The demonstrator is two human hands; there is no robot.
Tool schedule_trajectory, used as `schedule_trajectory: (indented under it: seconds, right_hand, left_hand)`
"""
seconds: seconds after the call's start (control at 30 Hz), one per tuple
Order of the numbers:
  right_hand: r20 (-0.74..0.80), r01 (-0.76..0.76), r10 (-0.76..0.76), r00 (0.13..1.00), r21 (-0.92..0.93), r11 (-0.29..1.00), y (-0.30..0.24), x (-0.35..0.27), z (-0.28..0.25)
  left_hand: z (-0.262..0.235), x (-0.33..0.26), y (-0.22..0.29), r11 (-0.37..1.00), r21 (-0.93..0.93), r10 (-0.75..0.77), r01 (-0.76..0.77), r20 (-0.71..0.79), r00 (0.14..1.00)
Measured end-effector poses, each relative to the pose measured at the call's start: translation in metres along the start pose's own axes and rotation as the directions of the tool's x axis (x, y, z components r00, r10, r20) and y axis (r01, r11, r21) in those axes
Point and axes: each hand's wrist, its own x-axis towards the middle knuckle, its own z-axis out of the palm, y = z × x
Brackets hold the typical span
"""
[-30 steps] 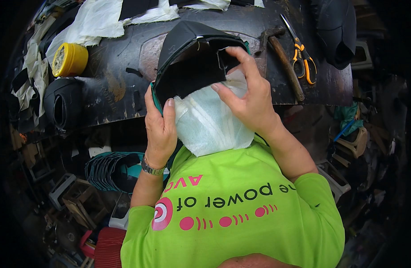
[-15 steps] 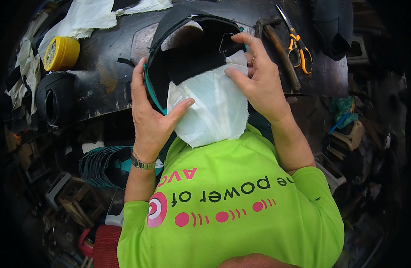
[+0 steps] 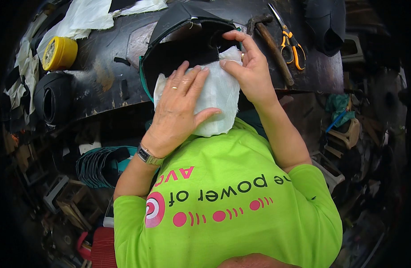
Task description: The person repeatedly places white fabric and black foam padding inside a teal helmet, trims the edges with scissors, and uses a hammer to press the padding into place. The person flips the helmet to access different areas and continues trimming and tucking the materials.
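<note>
A black, hollow stitched piece with a teal edge (image 3: 181, 42), much like a shoe upper, lies at the table's front edge with its opening toward me. A white cloth piece (image 3: 218, 100) with a frayed border hangs from that opening toward my lap. Spread flat over its left part is my left hand (image 3: 181, 100), fingers stretched out and pressing on the cloth. My right hand (image 3: 250, 67) grips the cloth's upper right corner and the black piece's edge between thumb and fingers. Parts of that edge are hidden behind the hand.
Right of the black piece, a hammer (image 3: 277, 56) and orange-handled scissors (image 3: 294, 47) lie on the dark table (image 3: 103, 58). A yellow tub (image 3: 60, 53) stands left, near a rolled black piece (image 3: 51, 98). White cloths (image 3: 87, 18) lie behind. Several teal-edged pieces (image 3: 100, 167) are stacked below left.
My left hand has left the black piece's left edge and moved right onto the cloth, fingers now flat. The right hand keeps its grip and has shifted slightly left with the piece.
</note>
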Motion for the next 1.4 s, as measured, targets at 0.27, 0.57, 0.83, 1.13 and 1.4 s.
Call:
schedule_trajectory:
  seconds: [0.27, 0.57, 0.83, 1.13, 1.4]
  right_hand:
    - [0.043, -0.018, 0.024, 0.999, -0.148, 0.989, -0.002, 0.001, -0.004]
    - [0.285, 0.331, -0.233, 0.930, -0.371, 0.868, -0.028, -0.026, 0.005]
    - [0.402, 0.524, -0.337, 0.851, -0.678, 0.516, -0.024, -0.011, -0.026]
    - [0.086, 0.341, -0.385, 0.919, -0.664, 0.666, -0.006, -0.013, -0.022]
    - [0.376, 0.630, -0.511, 0.773, -0.552, 0.546, -0.003, 0.060, -0.034]
  left_hand:
    - [-0.005, 0.005, 0.001, 0.992, -0.112, -0.056, 0.050, -0.048, 0.997]
    - [0.025, 0.020, 0.012, 0.998, -0.069, -0.033, 0.011, -0.319, 0.947]
    - [0.009, 0.020, -0.020, 0.972, -0.187, -0.203, 0.143, -0.355, 0.913]
    - [-0.029, 0.030, -0.002, 0.992, -0.125, -0.018, 0.007, -0.087, 0.996]
    - [-0.102, 0.079, -0.006, 0.830, 0.436, 0.423, -0.348, -0.085, 0.902]
